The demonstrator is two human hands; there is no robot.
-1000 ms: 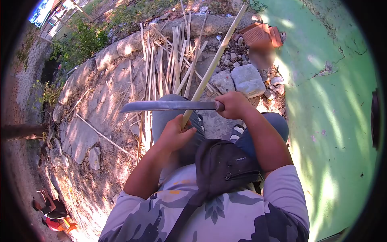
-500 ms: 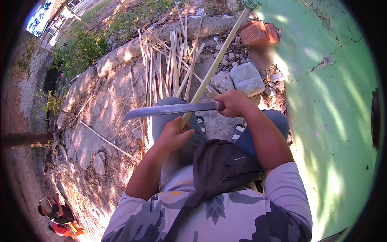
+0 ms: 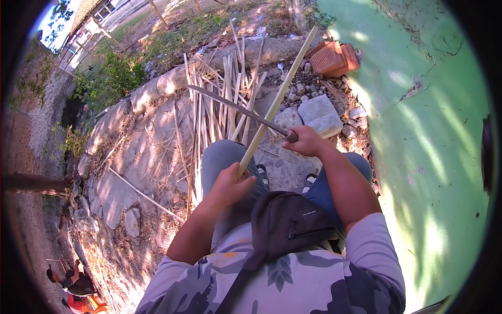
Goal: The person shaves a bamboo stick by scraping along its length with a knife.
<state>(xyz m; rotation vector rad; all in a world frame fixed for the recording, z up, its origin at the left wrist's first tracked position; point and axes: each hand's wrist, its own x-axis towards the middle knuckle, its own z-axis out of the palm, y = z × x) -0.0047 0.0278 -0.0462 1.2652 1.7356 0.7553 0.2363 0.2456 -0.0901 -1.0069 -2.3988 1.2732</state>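
Over your left leg (image 3: pixel 222 154), your left hand (image 3: pixel 229 184) is closed round the near end of a pale strip (image 3: pixel 289 78) slanting up and away; your right hand (image 3: pixel 305 141) grips a long blade (image 3: pixel 243 110) that crosses it. You seem to be shaving the strip; the next stroke calls for a firm left hold, edge kept off your leg. Around you, the green surface (image 3: pixel 418 157) bounds your right, cracked ground (image 3: pixel 115 199) gives room left; farther out sit a stone block (image 3: pixel 320 115) and, behind the blade, loose strips (image 3: pixel 228 76)
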